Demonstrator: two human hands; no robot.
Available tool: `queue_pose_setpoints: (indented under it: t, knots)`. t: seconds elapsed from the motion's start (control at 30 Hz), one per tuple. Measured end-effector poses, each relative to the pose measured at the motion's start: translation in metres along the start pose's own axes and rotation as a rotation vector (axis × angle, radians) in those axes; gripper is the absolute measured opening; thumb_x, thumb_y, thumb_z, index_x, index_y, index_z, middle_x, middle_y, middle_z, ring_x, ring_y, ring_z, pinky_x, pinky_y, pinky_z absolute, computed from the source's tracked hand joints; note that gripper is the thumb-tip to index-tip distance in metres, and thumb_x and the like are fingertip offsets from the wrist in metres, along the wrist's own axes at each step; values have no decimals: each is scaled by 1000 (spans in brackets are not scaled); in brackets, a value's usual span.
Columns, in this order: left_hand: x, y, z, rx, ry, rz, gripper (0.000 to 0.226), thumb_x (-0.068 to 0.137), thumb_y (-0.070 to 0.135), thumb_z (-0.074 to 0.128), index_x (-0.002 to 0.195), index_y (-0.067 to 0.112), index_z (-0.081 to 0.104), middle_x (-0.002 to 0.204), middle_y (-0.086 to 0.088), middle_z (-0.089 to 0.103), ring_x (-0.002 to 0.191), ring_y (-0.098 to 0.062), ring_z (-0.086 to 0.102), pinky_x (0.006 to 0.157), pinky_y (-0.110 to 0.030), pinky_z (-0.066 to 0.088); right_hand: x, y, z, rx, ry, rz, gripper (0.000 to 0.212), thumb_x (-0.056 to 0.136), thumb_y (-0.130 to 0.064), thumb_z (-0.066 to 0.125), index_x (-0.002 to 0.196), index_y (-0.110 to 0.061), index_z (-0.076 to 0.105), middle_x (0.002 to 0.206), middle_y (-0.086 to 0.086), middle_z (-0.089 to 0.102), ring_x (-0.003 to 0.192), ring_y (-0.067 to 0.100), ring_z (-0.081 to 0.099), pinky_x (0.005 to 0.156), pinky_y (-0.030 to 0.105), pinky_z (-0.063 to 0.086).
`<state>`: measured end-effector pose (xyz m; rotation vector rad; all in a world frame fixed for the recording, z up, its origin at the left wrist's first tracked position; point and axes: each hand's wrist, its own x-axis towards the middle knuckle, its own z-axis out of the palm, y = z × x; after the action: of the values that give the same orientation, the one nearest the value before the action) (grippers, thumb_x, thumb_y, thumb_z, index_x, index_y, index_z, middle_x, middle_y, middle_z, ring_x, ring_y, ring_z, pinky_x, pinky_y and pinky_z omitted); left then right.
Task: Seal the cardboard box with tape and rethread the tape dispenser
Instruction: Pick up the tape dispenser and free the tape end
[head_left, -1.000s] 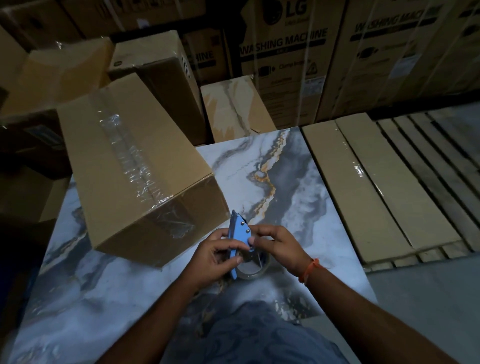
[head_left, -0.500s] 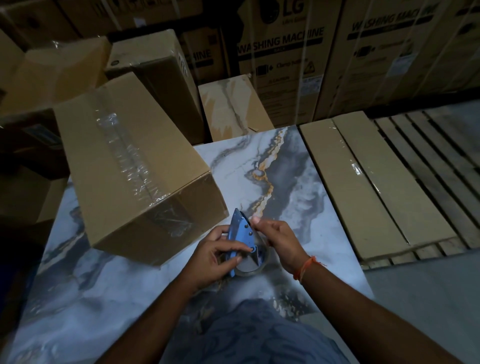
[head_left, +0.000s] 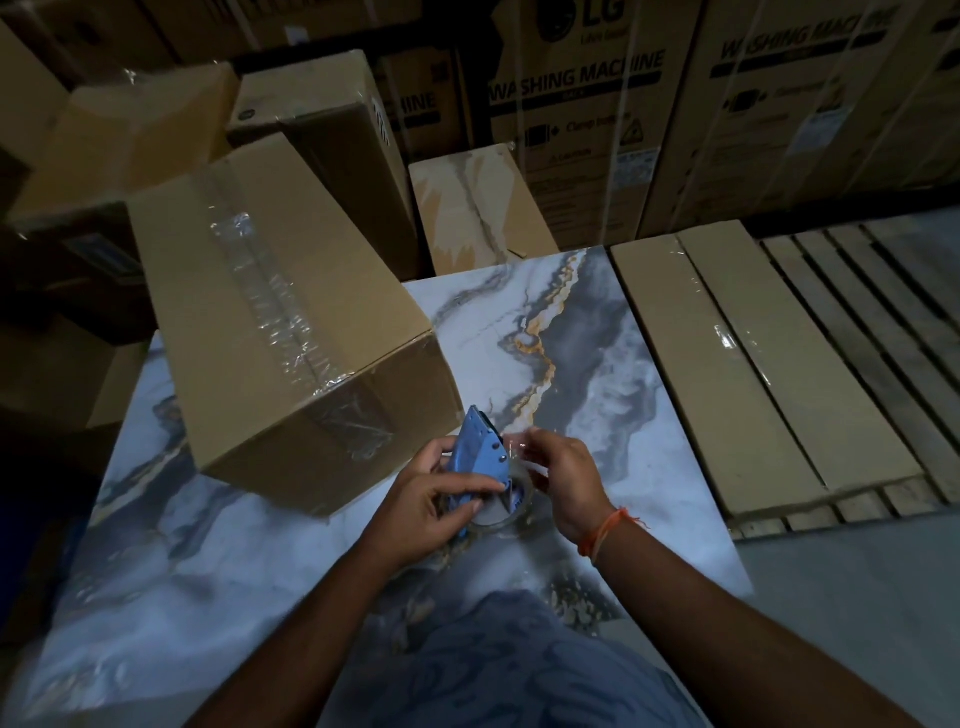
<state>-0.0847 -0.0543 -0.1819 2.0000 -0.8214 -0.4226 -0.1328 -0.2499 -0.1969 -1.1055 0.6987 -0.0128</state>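
Observation:
A brown cardboard box (head_left: 244, 332) lies on the marble-patterned table (head_left: 613, 395), a strip of clear tape running along its top seam and down its near end. Just in front of its near corner, my left hand (head_left: 431, 493) is shut on a blue tape dispenser (head_left: 478, 452) that carries a roll of clear tape (head_left: 498, 514). My right hand (head_left: 561, 473) pinches the loose clear tape end beside the dispenser's upper part. An orange thread circles my right wrist.
Stacked cardboard boxes (head_left: 322, 135) stand behind and left of the table. Large washing machine cartons (head_left: 587, 114) fill the back. Flat wrapped cartons (head_left: 737, 364) lie on a wooden pallet (head_left: 893, 312) to the right. A patterned garment (head_left: 498, 670) is at the bottom.
My right hand's fingers have moved up from the roll toward the dispenser's upper part, drawing the tape end with them. The box has stayed put.

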Motion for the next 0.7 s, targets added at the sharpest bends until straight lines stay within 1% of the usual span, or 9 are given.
queue_pose_setpoints:
  t: [0.1,0.17,0.23,0.3,0.33,0.4,0.47,0.57,0.7]
  knots:
    - [-3,-4,-2,53,-15,17,39,89,12,76,111,43,78,141,6,48,131,-5,53,101,-27,56,3,-3,-3,5,-14,158,43,100,-37,47,94,-4,73,80,1,69,70,11,57,63,29,40]
    - [-4,-7,-3,111,-33,50,40,88,13,77,112,46,77,142,4,48,131,-9,52,102,-21,53,3,-7,-7,-54,-54,221,47,95,-51,54,90,-8,74,70,-2,65,56,7,54,57,26,39]
    - [-4,-9,-4,166,-48,72,41,87,14,77,112,47,76,141,4,48,130,-10,52,102,-16,49,4,-5,-10,-151,-67,191,36,90,-44,67,87,-8,71,61,2,58,45,9,48,46,19,35]
    - [-4,-12,-4,213,-60,89,38,88,17,76,111,47,76,141,4,47,130,-9,50,102,-16,48,7,3,-14,-275,-31,98,19,87,-23,73,84,-4,68,66,14,50,53,20,43,42,16,30]
    - [-5,-14,-4,232,-70,96,36,89,20,76,112,47,76,141,3,47,130,-10,50,103,-17,47,7,7,-17,-341,-13,41,19,85,-17,73,77,0,68,67,16,50,55,21,42,40,16,30]
    - [-5,-18,-4,267,-99,109,30,91,26,74,112,47,76,142,2,47,130,-11,50,102,-19,48,9,15,-22,-489,19,-64,35,81,-20,71,64,9,62,61,20,51,55,22,45,40,18,36]
    - [-6,-22,-3,290,-130,128,28,92,29,72,113,47,76,142,1,47,129,-11,50,102,-18,48,11,18,-26,-613,23,-141,36,81,-24,71,62,6,65,60,28,58,54,20,52,49,27,47]
    - [-6,-29,-2,321,-178,160,27,93,29,71,115,44,76,140,-3,47,128,-15,51,101,-21,50,10,17,-26,-756,5,-214,36,87,-25,71,63,2,69,64,26,67,52,15,56,58,37,54]
    - [-6,-35,3,362,-219,186,26,96,37,68,121,42,72,144,-7,46,130,-19,52,102,-25,51,5,11,-17,-836,58,-263,35,90,-22,67,60,-4,74,57,8,71,50,9,63,54,26,50]
